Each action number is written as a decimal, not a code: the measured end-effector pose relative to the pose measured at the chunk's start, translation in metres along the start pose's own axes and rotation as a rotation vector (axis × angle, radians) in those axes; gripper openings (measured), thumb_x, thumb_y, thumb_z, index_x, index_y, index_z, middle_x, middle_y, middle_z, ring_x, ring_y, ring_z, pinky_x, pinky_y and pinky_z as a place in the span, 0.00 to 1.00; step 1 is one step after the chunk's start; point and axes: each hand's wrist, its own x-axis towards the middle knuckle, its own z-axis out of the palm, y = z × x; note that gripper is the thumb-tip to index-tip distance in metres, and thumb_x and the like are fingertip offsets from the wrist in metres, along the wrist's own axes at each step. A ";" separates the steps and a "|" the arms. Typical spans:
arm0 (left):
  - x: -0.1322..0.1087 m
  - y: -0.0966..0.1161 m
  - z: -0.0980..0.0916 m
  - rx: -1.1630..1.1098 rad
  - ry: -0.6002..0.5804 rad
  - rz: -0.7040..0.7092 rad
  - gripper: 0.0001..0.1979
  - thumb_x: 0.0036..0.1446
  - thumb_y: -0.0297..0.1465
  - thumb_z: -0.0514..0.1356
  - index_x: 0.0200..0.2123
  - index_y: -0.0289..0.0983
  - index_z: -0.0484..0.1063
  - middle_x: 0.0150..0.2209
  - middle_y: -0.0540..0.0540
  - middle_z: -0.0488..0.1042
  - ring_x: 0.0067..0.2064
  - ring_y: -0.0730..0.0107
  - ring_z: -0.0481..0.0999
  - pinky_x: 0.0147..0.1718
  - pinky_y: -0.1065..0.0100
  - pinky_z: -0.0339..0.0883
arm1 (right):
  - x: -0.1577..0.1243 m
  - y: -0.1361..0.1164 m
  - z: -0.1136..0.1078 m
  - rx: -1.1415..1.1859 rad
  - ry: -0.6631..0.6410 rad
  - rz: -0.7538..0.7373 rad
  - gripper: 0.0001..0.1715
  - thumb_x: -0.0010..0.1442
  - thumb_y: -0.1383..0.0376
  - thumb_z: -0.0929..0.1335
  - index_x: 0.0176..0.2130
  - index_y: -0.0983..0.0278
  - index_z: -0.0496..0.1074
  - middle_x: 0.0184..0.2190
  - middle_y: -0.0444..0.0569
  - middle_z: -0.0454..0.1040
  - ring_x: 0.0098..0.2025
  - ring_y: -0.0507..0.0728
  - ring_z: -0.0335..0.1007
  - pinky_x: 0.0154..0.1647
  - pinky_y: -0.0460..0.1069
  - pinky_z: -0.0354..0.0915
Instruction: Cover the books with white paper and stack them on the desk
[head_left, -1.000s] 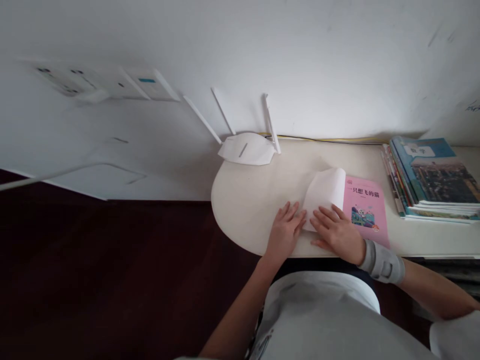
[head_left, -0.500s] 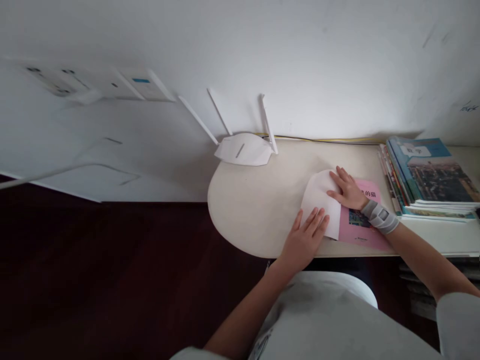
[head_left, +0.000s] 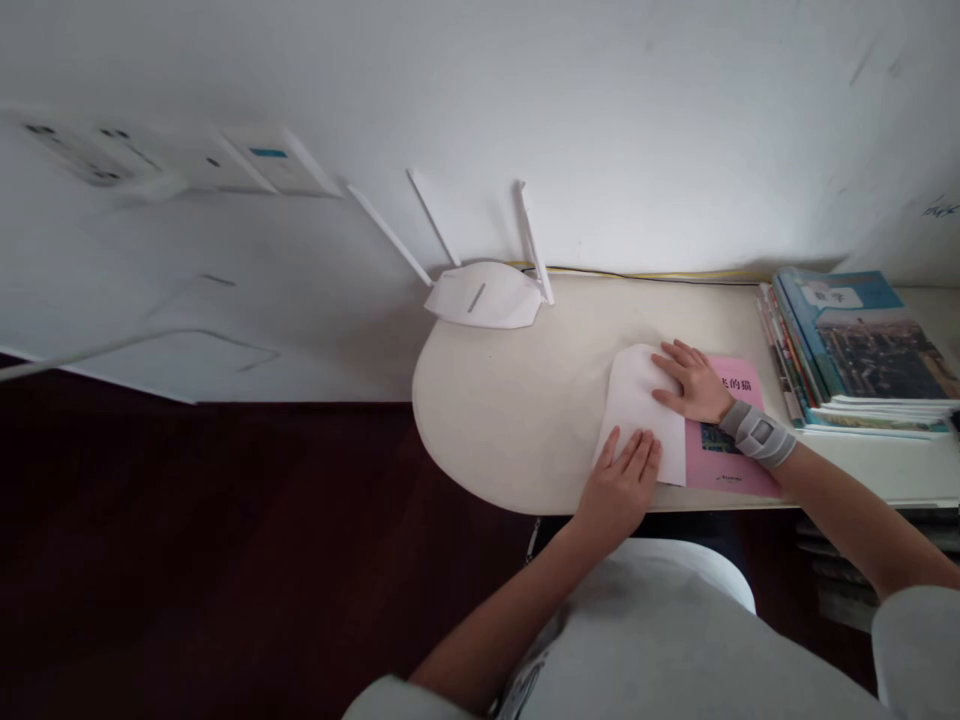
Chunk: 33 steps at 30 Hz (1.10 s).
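Observation:
A white sheet of paper (head_left: 634, 390) covers the left part of a pink book (head_left: 739, 478) at the table's near edge. My left hand (head_left: 621, 488) lies on the sheet's lower part, fingers stretched out. Higher up, where the sheet's right edge meets the pink cover, my right hand (head_left: 696, 385) rests with fingers spread. A grey band (head_left: 759, 433) is around my right wrist. My right hand and wrist hide part of the cover's title and picture.
A white router (head_left: 487, 297) with several antennas stands at the table's back left. Cables (head_left: 645, 276) run along the wall. A stack of books (head_left: 874, 345) sits on the right. Wall sockets (head_left: 277, 165) are at upper left; the white table (head_left: 495, 420) ends in a rounded edge.
My left hand has slid slightly down on the paper. The paper's right edge lies a little further right over the pink cover. My right hand has barely shifted.

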 end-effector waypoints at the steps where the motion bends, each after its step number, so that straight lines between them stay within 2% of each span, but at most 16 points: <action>1: -0.001 0.000 0.001 -0.003 0.004 0.003 0.20 0.60 0.21 0.44 0.52 0.29 0.66 0.52 0.35 0.70 0.55 0.60 0.68 0.57 0.49 0.56 | 0.000 -0.001 0.000 -0.008 -0.003 -0.003 0.34 0.57 0.50 0.62 0.57 0.65 0.63 0.60 0.57 0.58 0.63 0.67 0.47 0.59 0.64 0.49; 6: -0.003 -0.002 -0.001 0.003 0.015 -0.015 0.19 0.60 0.22 0.44 0.50 0.30 0.67 0.52 0.36 0.70 0.55 0.60 0.68 0.57 0.50 0.56 | -0.001 -0.004 -0.002 -0.044 -0.042 -0.014 0.31 0.59 0.48 0.60 0.55 0.62 0.66 0.60 0.55 0.58 0.64 0.68 0.45 0.59 0.66 0.47; 12: -0.003 -0.002 -0.004 0.007 -0.006 -0.078 0.18 0.60 0.23 0.46 0.50 0.31 0.68 0.52 0.39 0.70 0.56 0.57 0.67 0.57 0.49 0.55 | -0.001 -0.003 -0.003 -0.053 -0.081 -0.068 0.38 0.60 0.44 0.56 0.62 0.62 0.55 0.65 0.57 0.45 0.66 0.67 0.33 0.60 0.65 0.44; 14: -0.005 -0.004 -0.011 -0.028 -0.022 -0.094 0.17 0.61 0.27 0.48 0.50 0.34 0.68 0.54 0.40 0.69 0.58 0.55 0.63 0.57 0.48 0.54 | 0.000 -0.002 -0.003 -0.071 -0.120 -0.073 0.39 0.60 0.44 0.56 0.63 0.61 0.53 0.65 0.56 0.44 0.66 0.67 0.32 0.61 0.66 0.43; 16: -0.007 -0.010 -0.022 -0.067 -0.016 -0.116 0.18 0.61 0.35 0.50 0.52 0.36 0.66 0.56 0.40 0.67 0.60 0.52 0.59 0.57 0.46 0.52 | 0.000 -0.002 -0.003 -0.085 -0.148 -0.065 0.39 0.60 0.43 0.55 0.63 0.60 0.53 0.65 0.56 0.44 0.66 0.68 0.33 0.61 0.66 0.43; 18: -0.011 -0.022 -0.035 -0.068 0.025 -0.205 0.24 0.59 0.42 0.51 0.55 0.36 0.63 0.58 0.37 0.63 0.62 0.48 0.56 0.57 0.45 0.50 | -0.001 -0.002 -0.003 -0.092 -0.159 -0.062 0.39 0.60 0.43 0.54 0.63 0.60 0.53 0.65 0.56 0.44 0.66 0.68 0.33 0.61 0.66 0.43; 21: -0.018 -0.049 -0.046 -0.070 0.063 -0.483 0.29 0.58 0.42 0.52 0.59 0.33 0.56 0.59 0.32 0.61 0.60 0.47 0.59 0.54 0.47 0.55 | -0.001 -0.001 -0.004 -0.082 -0.154 -0.110 0.39 0.60 0.43 0.54 0.62 0.61 0.54 0.65 0.56 0.46 0.66 0.68 0.33 0.61 0.66 0.43; 24: -0.020 -0.074 -0.046 -0.240 -0.070 -0.733 0.28 0.57 0.36 0.53 0.59 0.33 0.55 0.50 0.35 0.71 0.48 0.55 0.73 0.44 0.56 0.67 | -0.002 0.002 -0.005 -0.064 -0.161 -0.202 0.38 0.60 0.44 0.55 0.61 0.61 0.56 0.64 0.56 0.49 0.66 0.66 0.37 0.61 0.65 0.44; 27: -0.018 -0.087 -0.041 -0.373 -0.204 -0.880 0.22 0.55 0.31 0.53 0.55 0.35 0.63 0.38 0.41 0.77 0.38 0.60 0.77 0.39 0.60 0.69 | -0.002 0.005 -0.006 -0.051 -0.192 -0.265 0.37 0.59 0.44 0.58 0.60 0.60 0.58 0.63 0.54 0.52 0.65 0.66 0.40 0.61 0.64 0.44; 30: -0.016 -0.090 -0.039 -0.412 -0.184 -0.925 0.19 0.54 0.30 0.53 0.49 0.36 0.68 0.31 0.44 0.78 0.36 0.61 0.77 0.40 0.60 0.68 | -0.003 0.006 -0.007 -0.034 -0.213 -0.302 0.36 0.59 0.45 0.60 0.60 0.59 0.59 0.63 0.53 0.52 0.65 0.66 0.40 0.62 0.64 0.42; 33: -0.015 -0.088 -0.039 -0.457 -0.126 -0.937 0.18 0.54 0.31 0.53 0.48 0.37 0.69 0.24 0.49 0.75 0.32 0.62 0.76 0.39 0.61 0.68 | -0.003 0.005 -0.009 -0.035 -0.227 -0.330 0.36 0.59 0.45 0.59 0.61 0.59 0.57 0.64 0.53 0.50 0.66 0.66 0.36 0.62 0.64 0.40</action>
